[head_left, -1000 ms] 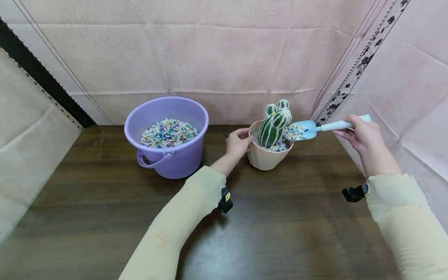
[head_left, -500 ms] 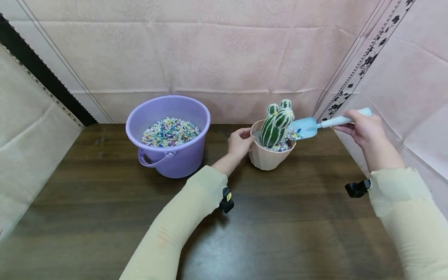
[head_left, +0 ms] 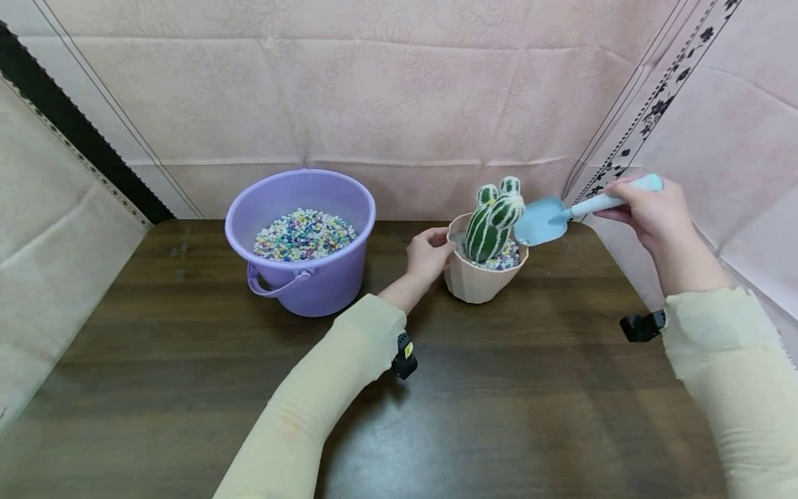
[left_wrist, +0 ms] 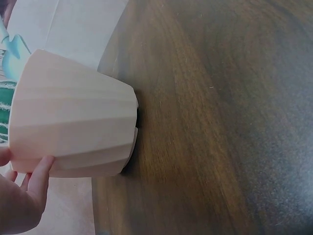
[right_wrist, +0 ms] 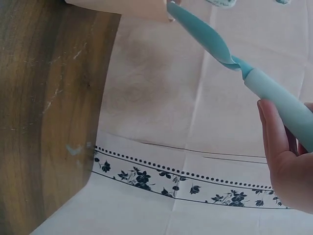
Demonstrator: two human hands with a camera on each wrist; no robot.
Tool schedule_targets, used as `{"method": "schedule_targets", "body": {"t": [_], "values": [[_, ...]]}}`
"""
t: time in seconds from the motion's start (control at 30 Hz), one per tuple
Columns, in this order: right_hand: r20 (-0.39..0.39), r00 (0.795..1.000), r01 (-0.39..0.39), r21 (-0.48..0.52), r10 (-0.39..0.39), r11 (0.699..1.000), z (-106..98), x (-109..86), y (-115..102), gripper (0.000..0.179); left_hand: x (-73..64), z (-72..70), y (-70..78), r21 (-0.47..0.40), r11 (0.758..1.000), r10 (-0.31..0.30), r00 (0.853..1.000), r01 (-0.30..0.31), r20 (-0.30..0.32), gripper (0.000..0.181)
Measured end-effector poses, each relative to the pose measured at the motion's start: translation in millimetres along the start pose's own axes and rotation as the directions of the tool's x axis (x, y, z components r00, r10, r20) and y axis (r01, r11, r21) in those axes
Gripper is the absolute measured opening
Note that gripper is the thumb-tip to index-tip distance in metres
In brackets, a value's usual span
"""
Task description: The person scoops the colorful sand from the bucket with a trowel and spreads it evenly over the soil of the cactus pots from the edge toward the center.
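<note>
A cream faceted flowerpot (head_left: 476, 285) stands on the table with a green-and-white cactus (head_left: 486, 234) in it. Small colored pebbles (head_left: 506, 257) lie around the cactus's right side. My left hand (head_left: 427, 260) pinches the pot's left rim; in the left wrist view, fingers press the outer wall of the pot (left_wrist: 73, 115). With my right hand (head_left: 656, 216) I grip the handle of a light-blue trowel (head_left: 539, 222), tilted down to the left, its tip at the pot's right rim. The blade's visible face looks bare. In the right wrist view the trowel (right_wrist: 208, 39) is edge-on.
A purple bucket (head_left: 324, 287) stands left of my left hand, partly filled with multicolored pebbles (head_left: 305, 235); its handle hangs at the front. The dark wooden table (head_left: 486, 388) meets pale cloth (head_left: 386, 97) behind and at both sides.
The pebbles on the trowel have slid off its tip into the pot. My right hand has raised and tilted the handle. My left hand keeps its place on the rim.
</note>
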State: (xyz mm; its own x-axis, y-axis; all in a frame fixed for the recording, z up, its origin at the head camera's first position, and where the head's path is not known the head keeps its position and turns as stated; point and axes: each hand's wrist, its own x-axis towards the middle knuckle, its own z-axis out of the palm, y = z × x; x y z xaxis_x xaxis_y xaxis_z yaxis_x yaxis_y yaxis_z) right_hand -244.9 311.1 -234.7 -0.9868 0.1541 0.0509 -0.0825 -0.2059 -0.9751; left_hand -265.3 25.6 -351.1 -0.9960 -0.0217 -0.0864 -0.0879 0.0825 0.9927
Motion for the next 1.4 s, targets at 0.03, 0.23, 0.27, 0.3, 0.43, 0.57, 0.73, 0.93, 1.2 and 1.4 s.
{"method": "schedule_targets", "body": {"t": [0.03,0.23,0.27,0.3,0.43,0.57,0.73,0.93,1.2,1.4], "values": [[0.006,1.000,0.007,-0.005,-0.007,1.000,1,-0.2,-1,0.013,0.1,0.3,0.0,-0.001,1.000,0.001,1.000,-0.001,0.000,0.031],[0.032,0.999,0.026,-0.065,-0.024,0.998,4,-2.1,-3,0.015,0.1,1.1,0.2,-0.011,1.000,0.002,1.000,-0.002,-0.006,0.031],[0.037,0.999,0.029,-0.074,-0.026,0.997,4,-2.4,-3,0.015,0.3,1.2,0.1,-0.012,1.000,0.000,1.000,-0.001,-0.007,0.031],[0.042,0.999,0.031,-0.083,-0.028,0.996,4,-2.8,-3,0.015,0.3,1.2,0.1,-0.013,1.000,0.001,1.000,-0.001,-0.008,0.031],[0.072,0.996,0.051,-0.100,-0.044,0.994,4,-4.3,-3,0.011,0.4,1.1,0.1,-0.014,1.000,0.004,1.000,-0.004,-0.008,0.030],[0.105,0.992,0.079,-0.100,-0.069,0.992,7,-5.7,-3,0.010,-0.3,0.8,0.3,-0.008,1.000,0.001,1.000,-0.001,-0.005,0.030],[0.156,0.982,0.123,-0.119,-0.104,0.985,10,-7.6,-6,0.009,0.1,0.4,-0.3,0.003,1.000,0.002,1.000,-0.002,0.000,0.031],[0.190,0.974,0.163,-0.210,-0.123,0.964,14,-13.7,-11,0.007,-0.4,0.4,-0.1,0.003,1.000,0.007,1.000,-0.007,0.000,0.031],[0.038,0.993,0.115,-0.063,-0.113,0.991,17,-18.2,-18,0.009,-2.8,-2.2,6.3,0.136,0.989,0.060,0.998,-0.056,-0.020,0.030],[-0.156,0.988,0.042,0.117,-0.023,0.992,11,-22.0,-33,0.012,-11.4,-12.3,20.4,0.194,0.974,0.116,0.993,-0.117,0.016,0.034]]}}
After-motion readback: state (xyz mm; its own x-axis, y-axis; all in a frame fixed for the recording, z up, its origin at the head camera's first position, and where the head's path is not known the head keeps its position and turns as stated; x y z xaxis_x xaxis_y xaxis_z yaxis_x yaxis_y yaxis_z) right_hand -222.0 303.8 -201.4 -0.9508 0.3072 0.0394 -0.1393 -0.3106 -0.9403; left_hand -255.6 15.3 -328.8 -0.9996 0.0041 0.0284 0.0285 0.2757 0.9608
